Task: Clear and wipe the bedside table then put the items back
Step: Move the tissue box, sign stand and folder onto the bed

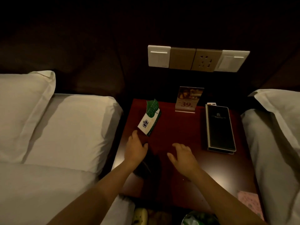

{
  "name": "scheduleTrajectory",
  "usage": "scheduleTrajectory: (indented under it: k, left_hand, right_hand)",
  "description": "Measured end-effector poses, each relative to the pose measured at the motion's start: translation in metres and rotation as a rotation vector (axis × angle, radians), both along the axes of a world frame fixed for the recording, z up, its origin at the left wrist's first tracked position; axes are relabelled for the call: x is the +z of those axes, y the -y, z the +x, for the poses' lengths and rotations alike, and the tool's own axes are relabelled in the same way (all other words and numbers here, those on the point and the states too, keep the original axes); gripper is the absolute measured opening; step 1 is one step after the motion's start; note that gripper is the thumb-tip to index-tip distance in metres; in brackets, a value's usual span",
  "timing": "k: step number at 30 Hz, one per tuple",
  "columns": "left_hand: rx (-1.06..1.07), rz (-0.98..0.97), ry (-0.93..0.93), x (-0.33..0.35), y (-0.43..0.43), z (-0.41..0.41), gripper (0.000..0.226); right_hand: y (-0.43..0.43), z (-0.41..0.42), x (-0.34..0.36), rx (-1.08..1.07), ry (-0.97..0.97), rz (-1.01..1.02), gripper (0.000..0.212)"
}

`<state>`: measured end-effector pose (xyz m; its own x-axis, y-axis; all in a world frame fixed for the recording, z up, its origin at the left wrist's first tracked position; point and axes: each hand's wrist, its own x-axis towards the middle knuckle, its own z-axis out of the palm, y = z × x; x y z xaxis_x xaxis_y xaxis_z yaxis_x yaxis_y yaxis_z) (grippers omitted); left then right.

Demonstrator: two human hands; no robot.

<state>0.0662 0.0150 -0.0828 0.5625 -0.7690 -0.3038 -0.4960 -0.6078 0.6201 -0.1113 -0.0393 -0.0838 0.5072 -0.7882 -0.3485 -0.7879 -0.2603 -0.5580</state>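
The dark red bedside table stands between two beds. My left hand is near its left edge, curled around a dark crumpled thing that looks like a cloth; its fingertips lie just below a white-and-green card holder. My right hand hovers over the middle of the table with fingers spread and nothing in it. A clear sign stand reading "39" stands at the back. A black folder lies along the right side, with a small card behind it.
White beds with pillows flank the table, left and right. A switch and socket panel is on the dark wall behind. A pink patterned sheet lies at the front right corner. Yellow and green items sit below the front edge.
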Motion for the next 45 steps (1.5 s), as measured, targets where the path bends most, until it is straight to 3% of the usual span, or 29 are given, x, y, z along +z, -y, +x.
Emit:
scheduleTrajectory:
  k: [4,11,18,21,25,30,34,41,45]
  left_hand:
    - [0.151,-0.015,-0.112,-0.017,0.042,0.024,0.075]
    - [0.151,-0.090,-0.312,-0.051,0.076,0.055,0.020]
    - [0.180,-0.246,-0.357,-0.056,0.059,0.101,0.015]
    - [0.352,-0.338,-0.419,-0.052,0.043,0.137,0.009]
    - [0.666,-0.379,-0.421,-0.050,0.015,0.195,0.015]
    - [0.902,-0.259,-0.368,-0.056,-0.024,0.262,0.035]
    - [0.920,-0.210,-0.302,-0.061,-0.048,0.310,0.048]
    - [0.851,-0.244,-0.366,-0.065,-0.045,0.370,0.060]
    - [0.674,-0.133,-0.266,-0.063,-0.046,0.370,0.047]
  right_hand:
    - [0.036,0.034,-0.008,-0.044,-0.023,0.034,0.054]
    - [0.100,0.091,-0.020,-0.108,0.001,0.068,0.064]
    - [0.132,0.145,-0.028,-0.182,0.169,0.196,0.068]
    - [0.126,0.180,-0.032,-0.186,0.234,0.224,0.060]
    - [0.104,0.252,-0.039,-0.138,0.249,0.251,0.056]
    - [0.065,0.338,-0.047,-0.026,0.259,0.391,0.059]
    - [0.041,0.385,-0.053,0.034,0.268,0.457,0.057]
    - [0.044,0.447,-0.059,0.068,0.324,0.480,0.062]
    - [0.041,0.447,-0.059,0.173,0.334,0.435,0.049]
